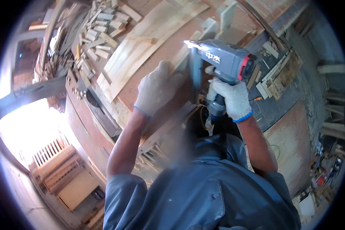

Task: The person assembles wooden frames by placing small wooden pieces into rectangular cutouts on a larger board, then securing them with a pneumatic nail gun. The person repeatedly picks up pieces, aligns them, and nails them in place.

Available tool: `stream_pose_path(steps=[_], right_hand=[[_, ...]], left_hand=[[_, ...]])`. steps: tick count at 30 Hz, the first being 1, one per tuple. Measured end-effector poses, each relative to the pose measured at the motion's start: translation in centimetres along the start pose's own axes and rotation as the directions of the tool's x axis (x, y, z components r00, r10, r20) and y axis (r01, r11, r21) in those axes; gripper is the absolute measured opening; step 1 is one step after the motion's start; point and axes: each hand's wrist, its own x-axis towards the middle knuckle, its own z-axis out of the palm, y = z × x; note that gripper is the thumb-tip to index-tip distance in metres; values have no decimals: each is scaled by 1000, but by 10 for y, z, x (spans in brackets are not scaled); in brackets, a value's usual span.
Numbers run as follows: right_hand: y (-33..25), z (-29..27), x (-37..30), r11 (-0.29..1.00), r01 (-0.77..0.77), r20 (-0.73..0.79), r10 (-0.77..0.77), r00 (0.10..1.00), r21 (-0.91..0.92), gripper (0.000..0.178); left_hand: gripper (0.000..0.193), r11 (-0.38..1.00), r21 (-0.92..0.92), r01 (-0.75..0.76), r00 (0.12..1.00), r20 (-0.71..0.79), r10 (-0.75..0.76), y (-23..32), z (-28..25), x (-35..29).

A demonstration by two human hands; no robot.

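Note:
In my right hand [232, 97], which wears a white knit glove with a blue cuff, is a grey-and-black nail gun [226, 57] with a red ring at its rear end. My fingers wrap round its handle, and its slim blue-grey magazine [196, 71] lies on the left side. My left hand [157, 90], gloved the same way, is over the workbench to the left of the gun. Its fingers look curled at the near end of a pale wooden strip [184, 54], though motion blurs them. The gun's silvery front end is just beyond that strip.
A wide pale board [134, 57] lies on the reddish bench, with a heap of short wood offcuts [101, 32] beyond its left side. More strips [270, 82] lie to the right. A toothed dark blade [92, 100] is at the left bench edge. Stacked timber [59, 168] stands lower left.

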Motion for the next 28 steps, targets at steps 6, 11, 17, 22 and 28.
stream_pose_path(steps=[6,11,17,22,28], right_hand=[[-5,-7,-4,997,-11,16,12,1000,-74,29],[5,-16,-3,998,11,-16,-12,1000,-70,29],[-4,17,-14,991,65,-58,-72,996,-114,28],[8,40,-51,998,56,-30,-56,998,7,37],[48,76,-94,986,-145,204,126,971,79,61]], left_hand=[[46,917,-394,-61,989,99,108,-89,-4,-41],[43,843,-513,161,981,174,-82,-124,3,-80],[42,994,-53,-100,929,-362,75,-122,3,-83],[38,948,-180,-262,799,-592,108,-123,-5,-149],[40,782,-613,-114,911,-378,-164,-106,40,-225]])
